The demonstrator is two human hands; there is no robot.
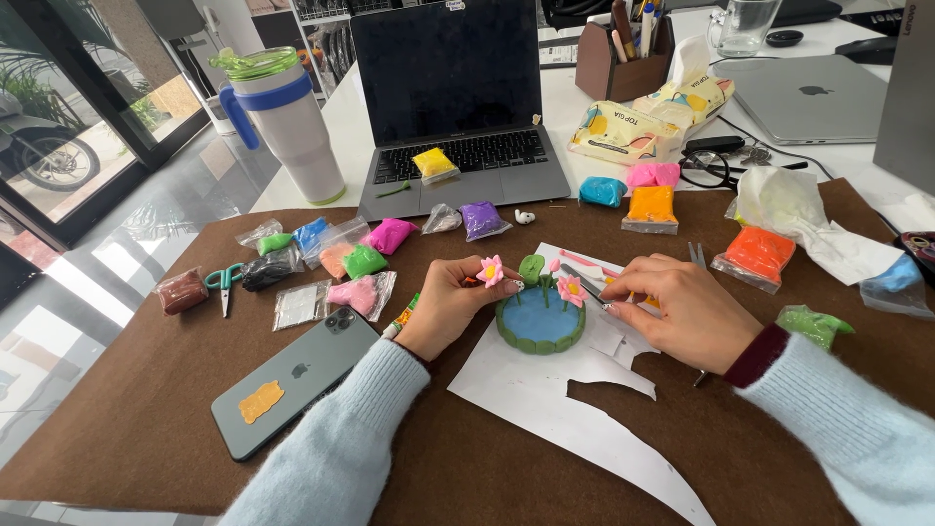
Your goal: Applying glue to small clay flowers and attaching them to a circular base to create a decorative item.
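Near the middle of the frame, the person is working over a small round clay pond [541,324], blue on top with a green rim, sitting on a cut sheet of white paper [555,394] on the brown mat [146,429]. The left hand [450,304] is pinching a pink clay flower [491,271] between its fingertips, just beside the pond's left edge. The right hand [682,310] is closing around a thin metal tool [584,284], whose tip is reaching toward a second pink flower [571,288] standing on the pond; a green leaf [531,268] is rising behind it.

The flower looks soft, light and easily squashed, so I would judge it best taken by its underside or stem, lightly, never across the petals.

Across the upper half of the frame, bags of coloured clay [651,206] are lying about, a laptop [453,107] is standing open, and a phone [292,382] is resting at lower left near small scissors [225,280].
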